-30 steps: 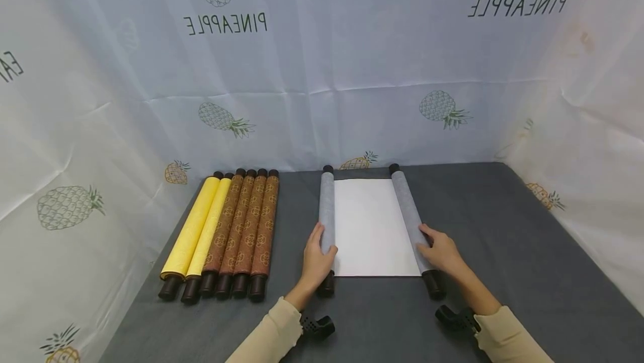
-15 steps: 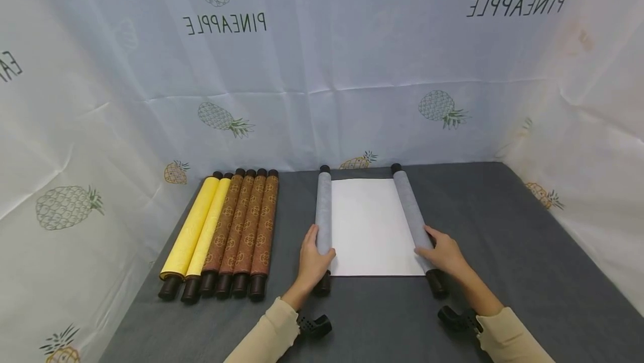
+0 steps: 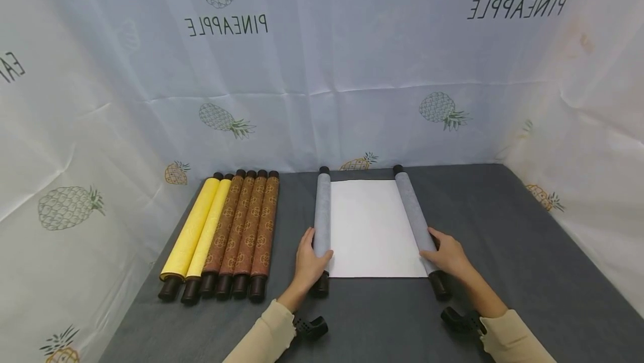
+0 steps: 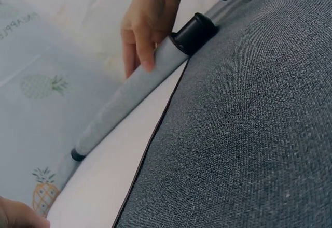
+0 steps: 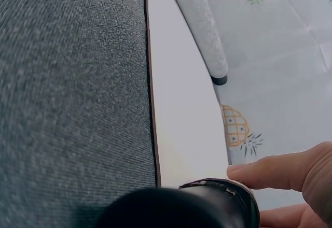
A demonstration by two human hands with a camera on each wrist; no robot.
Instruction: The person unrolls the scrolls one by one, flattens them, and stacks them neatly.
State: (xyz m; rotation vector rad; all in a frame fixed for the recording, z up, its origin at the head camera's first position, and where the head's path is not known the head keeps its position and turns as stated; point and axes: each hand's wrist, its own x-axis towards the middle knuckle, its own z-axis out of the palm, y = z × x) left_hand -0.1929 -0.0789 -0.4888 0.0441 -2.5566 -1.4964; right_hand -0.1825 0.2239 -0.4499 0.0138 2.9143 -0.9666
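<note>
A grey hanging scroll lies partly unrolled, its white sheet (image 3: 374, 229) showing between two rolled sides with black end knobs. My left hand (image 3: 309, 259) holds the left roll (image 3: 322, 206) near its close end, thumb on the inner side. My right hand (image 3: 449, 254) grips the right roll (image 3: 411, 206) in the same way, thumb over the top. In the left wrist view, the right hand (image 4: 148, 23) curls over the grey roll (image 4: 127, 101) beside its black knob (image 4: 194, 33). The right wrist view shows the thumb (image 5: 275, 172) by the near knob (image 5: 166, 210); the other fingers are partly hidden.
Left of the scroll, two yellow rolled scrolls (image 3: 191, 229) and several brown patterned ones (image 3: 264, 226) lie side by side on the dark grey tabletop (image 3: 513, 251). A pineapple-print curtain (image 3: 322, 61) stands behind and at both sides.
Both hands have moved slightly apart with the rolls, left one leftward and right one rightward. The white sheet between them shows wider.
</note>
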